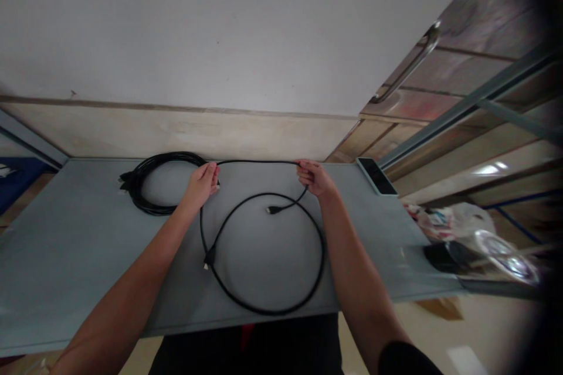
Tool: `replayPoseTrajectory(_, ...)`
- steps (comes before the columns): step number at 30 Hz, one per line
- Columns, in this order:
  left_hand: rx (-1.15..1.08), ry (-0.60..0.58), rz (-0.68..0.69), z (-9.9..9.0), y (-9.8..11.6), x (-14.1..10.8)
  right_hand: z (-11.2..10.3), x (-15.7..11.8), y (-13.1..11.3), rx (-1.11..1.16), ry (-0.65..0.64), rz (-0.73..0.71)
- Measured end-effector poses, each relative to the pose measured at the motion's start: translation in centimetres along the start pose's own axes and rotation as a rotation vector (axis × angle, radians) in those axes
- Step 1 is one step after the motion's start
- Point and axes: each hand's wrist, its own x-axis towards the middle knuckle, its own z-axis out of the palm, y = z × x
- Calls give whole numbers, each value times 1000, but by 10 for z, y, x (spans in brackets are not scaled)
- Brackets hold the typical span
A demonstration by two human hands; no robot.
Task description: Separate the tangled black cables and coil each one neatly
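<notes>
My left hand point(203, 183) pinches a black cable point(257, 161) near the back of the table, beside a coiled bundle of black cable point(143, 196). The fingers of my right hand point(315, 177) are closed on the same cable, and a straight stretch runs between both hands. In front of them the cable lies in one wide loop on the tabletop. A dark plug point(274, 210) rests inside that loop, below and left of my right hand. Another plug point(210, 256) with a pale tip lies at the loop's left side.
The grey table point(88, 269) meets a white and beige wall point(211, 41) at the back. A phone-like device point(377, 177) with a dark face lies at the back right corner. Past the right edge are a dark cylindrical thing point(444, 256) and plastic bags point(466, 220). A metal handle point(409, 64) is mounted right.
</notes>
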Motion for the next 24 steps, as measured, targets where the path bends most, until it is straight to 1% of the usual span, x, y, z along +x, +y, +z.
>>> replayPoseTrajectory(4, -182, 124, 61, -7, 10, 2, -14, -1, -3, 62, 82, -60)
replayPoseTrajectory(6, -234, 144, 67, -10, 14, 1, -19, -2, -3, 73, 115, -75)
replayPoseTrajectory(7, -244, 121, 55, -11, 16, 0, -21, -2, -4, 70, 127, -77)
replayPoseTrajectory(9, -233, 17, 5, -10, 17, -2, -22, -3, -4, 50, 145, -65)
replayPoseTrajectory(10, -220, -36, -25, -9, 16, -3, -21, -3, -4, 37, 151, -56)
replayPoseTrajectory(12, -198, -106, -74, -5, 12, -5, -18, -3, -4, 8, 150, -28)
replayPoseTrajectory(15, -143, -158, -102, 2, 4, -6, -12, -4, -4, -26, 106, 23)
replayPoseTrajectory(17, -73, -170, -99, 7, -1, -7, -9, -4, -3, -61, 64, 76)
replayPoseTrajectory(20, 12, -115, -68, 12, -5, -10, -8, -5, -2, -141, -13, 181)
replayPoseTrajectory(22, 31, -77, -36, 14, -6, -13, -9, -6, -2, -188, -66, 238)
replayPoseTrajectory(24, 37, -63, -15, 15, -5, -13, -10, -8, -3, -214, -105, 281)
